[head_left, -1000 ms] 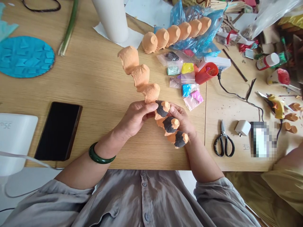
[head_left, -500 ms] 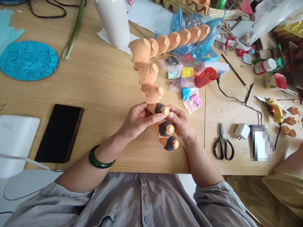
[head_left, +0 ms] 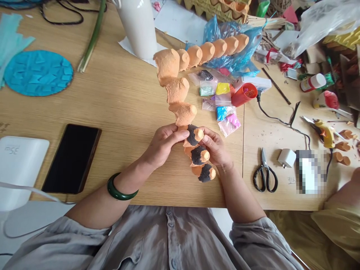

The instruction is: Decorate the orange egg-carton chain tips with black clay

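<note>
An orange egg-carton strip of knobbly cones, bent in an L, is held above the table. Patches of black, clay-like material cover parts of the three cones nearest my body. My left hand grips the strip from the left, its thumb lying against the third cone from the near end. On the other side, my right hand pinches near that same cone's pale tip, fingers partly hidden behind it. The far arm of the strip stretches rightward over a crumpled blue plastic bag.
Small bags of coloured clay lie beside a red cup. Scissors, a white charger and a glue gun are on the right. Leftward are a phone, a blue oval and a white vase. Another person's arm rests at right.
My left thumb has drawn back leftward from the cone's tip, uncovering more of its black patch. The strip's near end has shifted slightly right and toward me.
</note>
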